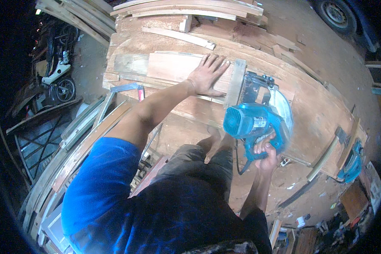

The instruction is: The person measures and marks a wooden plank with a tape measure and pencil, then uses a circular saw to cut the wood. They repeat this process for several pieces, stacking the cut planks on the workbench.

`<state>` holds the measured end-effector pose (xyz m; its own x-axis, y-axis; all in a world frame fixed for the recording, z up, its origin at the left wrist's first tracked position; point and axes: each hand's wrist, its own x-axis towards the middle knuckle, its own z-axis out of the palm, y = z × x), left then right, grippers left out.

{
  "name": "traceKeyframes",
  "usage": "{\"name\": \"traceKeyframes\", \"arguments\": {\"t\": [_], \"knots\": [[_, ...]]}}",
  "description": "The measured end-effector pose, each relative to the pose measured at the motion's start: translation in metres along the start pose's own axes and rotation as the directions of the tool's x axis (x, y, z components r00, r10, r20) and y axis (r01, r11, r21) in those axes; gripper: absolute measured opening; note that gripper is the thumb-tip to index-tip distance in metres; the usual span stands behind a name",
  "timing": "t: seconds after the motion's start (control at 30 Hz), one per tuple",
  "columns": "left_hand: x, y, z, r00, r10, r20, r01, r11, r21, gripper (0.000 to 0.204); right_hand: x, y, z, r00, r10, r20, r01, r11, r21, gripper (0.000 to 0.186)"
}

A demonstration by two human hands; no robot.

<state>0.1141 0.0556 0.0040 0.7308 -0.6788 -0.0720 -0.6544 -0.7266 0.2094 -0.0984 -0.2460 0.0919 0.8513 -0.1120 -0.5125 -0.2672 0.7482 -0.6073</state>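
Plywood surface (317, 106), broad and reddish, is carrying the work and lying across most of the view, with offcut strips scattered along its far edge. Stacked curved timber slats (186, 8) are resting at the far end, out of the cutting path. Pale board (173, 67), the piece being cut, is lying flat on the surface just left of the saw, under the left hand (207, 76), whose fingers are spreading open and pressing palm-down on it, in my judgement to keep it from shifting against the blade. Grey wooden batten (236, 82) is lying across the board's right end, touching the saw's base, seemingly serving as a straight guide. Blue circular saw (258, 120) is sitting with its base plate on the surface beside the batten, motor housing facing the person; a pale rectangular label (259, 122) is showing on the blue housing, too small to make out. Right hand (266, 154) is wrapping its fingers closed around the saw's rear handle, near the person's body for control. Second blue power tool (352, 163) is lying idle at the surface's right edge, well apart. Small white container (300, 221) is standing on the floor below, among the litter.
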Motion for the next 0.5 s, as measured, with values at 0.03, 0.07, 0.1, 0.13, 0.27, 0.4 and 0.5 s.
{"name": "traceKeyframes", "arguments": {"t": [0.03, 0.07, 0.1, 0.13, 0.27, 0.4, 0.5], "knots": [[0.000, -0.001, -0.002, 1.000, 0.009, -0.017, -0.009, 1.000, -0.007, 0.119, 0.001, 0.002, -0.001, 1.000, 0.010, 0.014, -0.010, 1.000, 0.012, 0.029], [0.004, 0.001, -0.001, 0.999, 0.033, -0.039, -0.034, 0.999, -0.024, 0.119, 0.001, 0.004, -0.006, 1.000, 0.007, 0.015, -0.007, 1.000, 0.019, 0.029], [0.004, 0.002, 0.000, 1.000, 0.017, -0.025, -0.017, 1.000, -0.023, 0.118, 0.001, 0.004, -0.009, 1.000, 0.003, 0.013, -0.004, 1.000, 0.021, 0.028], [0.003, 0.002, 0.002, 1.000, 0.009, -0.013, -0.009, 0.999, -0.031, 0.118, 0.002, 0.001, -0.006, 1.000, -0.017, 0.012, 0.017, 1.000, 0.008, 0.028], [0.000, 0.008, -0.002, 1.000, -0.017, 0.025, 0.017, 1.000, -0.023, 0.118, 0.003, -0.009, 0.005, 0.999, -0.040, 0.020, 0.040, 0.999, -0.007, 0.030], [0.002, 0.013, -0.009, 1.000, -0.005, 0.021, 0.004, 1.000, 0.017, 0.118, 0.004, -0.012, 0.005, 0.999, -0.035, 0.025, 0.035, 0.999, 0.021, 0.031], [0.003, 0.011, -0.008, 1.000, 0.004, 0.027, -0.004, 1.000, 0.004, 0.120, 0.005, -0.011, 0.006, 0.999, -0.045, 0.010, 0.045, 0.999, 0.009, 0.032]]}}
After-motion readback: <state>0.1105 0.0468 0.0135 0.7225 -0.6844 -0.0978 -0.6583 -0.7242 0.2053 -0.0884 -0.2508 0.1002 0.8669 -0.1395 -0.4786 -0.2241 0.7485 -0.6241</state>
